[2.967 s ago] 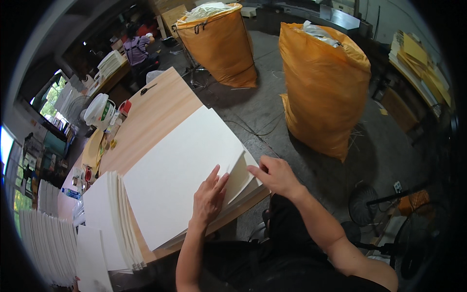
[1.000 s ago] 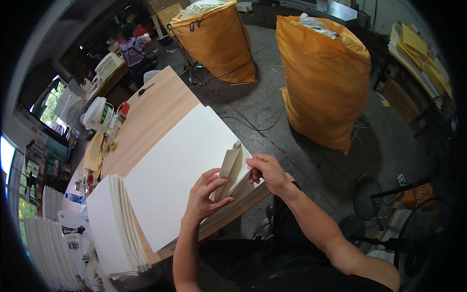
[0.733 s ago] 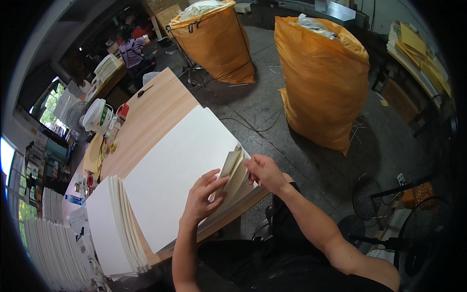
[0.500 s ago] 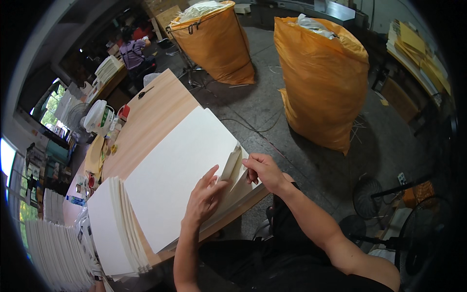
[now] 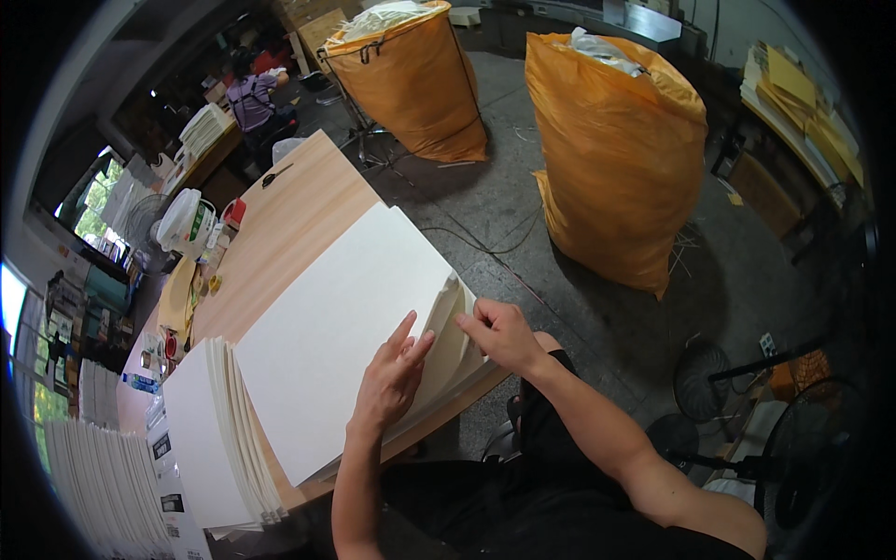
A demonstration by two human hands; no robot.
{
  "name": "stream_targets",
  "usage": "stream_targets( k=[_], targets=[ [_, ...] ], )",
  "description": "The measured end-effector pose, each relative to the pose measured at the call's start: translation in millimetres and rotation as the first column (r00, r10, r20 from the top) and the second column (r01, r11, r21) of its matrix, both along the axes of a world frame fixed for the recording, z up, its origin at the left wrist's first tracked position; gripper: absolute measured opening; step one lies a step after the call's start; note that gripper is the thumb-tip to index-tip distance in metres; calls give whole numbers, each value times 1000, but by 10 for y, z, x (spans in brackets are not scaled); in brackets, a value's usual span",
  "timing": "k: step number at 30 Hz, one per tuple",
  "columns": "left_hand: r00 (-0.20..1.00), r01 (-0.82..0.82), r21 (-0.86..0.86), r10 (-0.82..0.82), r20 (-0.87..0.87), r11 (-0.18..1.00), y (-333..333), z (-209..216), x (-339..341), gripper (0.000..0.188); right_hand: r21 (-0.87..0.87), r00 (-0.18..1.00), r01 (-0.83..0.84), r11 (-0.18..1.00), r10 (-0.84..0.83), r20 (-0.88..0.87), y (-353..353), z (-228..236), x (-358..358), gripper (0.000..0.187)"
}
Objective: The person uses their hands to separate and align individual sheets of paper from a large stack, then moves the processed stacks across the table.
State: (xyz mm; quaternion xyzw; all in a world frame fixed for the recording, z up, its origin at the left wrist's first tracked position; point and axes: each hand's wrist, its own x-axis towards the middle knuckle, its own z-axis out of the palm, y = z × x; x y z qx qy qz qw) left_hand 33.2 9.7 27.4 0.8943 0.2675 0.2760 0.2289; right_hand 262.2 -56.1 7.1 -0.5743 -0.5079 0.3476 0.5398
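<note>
Large white card sheets [image 5: 317,345] lie in a pile along the near edge of the wooden table. At the pile's right end a narrow folded flap [image 5: 441,308] stands up, with a beige inner side showing. My left hand [image 5: 390,378] is beside this flap over the top sheet, fingers stretched and spread, gripping nothing. My right hand [image 5: 509,336] is closed at the flap's far right side, thumb and forefinger pinched at its pale edge. Exactly what lies between those fingertips is partly hidden.
More white sheets [image 5: 210,429] are stacked left of the pile, with another tall stack [image 5: 98,485] beyond. Scissors [image 5: 277,175], a white bucket [image 5: 187,224] and tape occupy the wooden table [image 5: 299,201]. Two orange sacks [image 5: 616,159] stand on the floor; fans are at right.
My left hand's fingers have straightened and spread away from the flap. My right hand has shifted slightly, its fingertips now at the flap's edge, and the flap's inner side shows more.
</note>
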Motion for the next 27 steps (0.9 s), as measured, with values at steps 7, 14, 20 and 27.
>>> stream_targets(
  k=[7, 14, 20, 27],
  targets=[
    [995, 65, 30, -63, -82, 997, -52, 127, 33, 48, -1, 733, -168, 986, 124, -669, 67, -9, 42, 30],
    [998, 63, -56, -64, -4, 996, -10, 118, 45, 48, 309, 918, 328, 893, -378, 121, -142, -53, 0, 31],
    [992, 59, 30, -56, -113, 998, -46, 86, 58, 55, 267, 701, -321, 909, 38, 712, -367, -362, -13, 43],
    [969, 143, 333, -63, -241, 932, -136, -47, 150, 76, 36, 764, -337, 941, 251, 594, -340, -371, -4, 43]
  ],
)
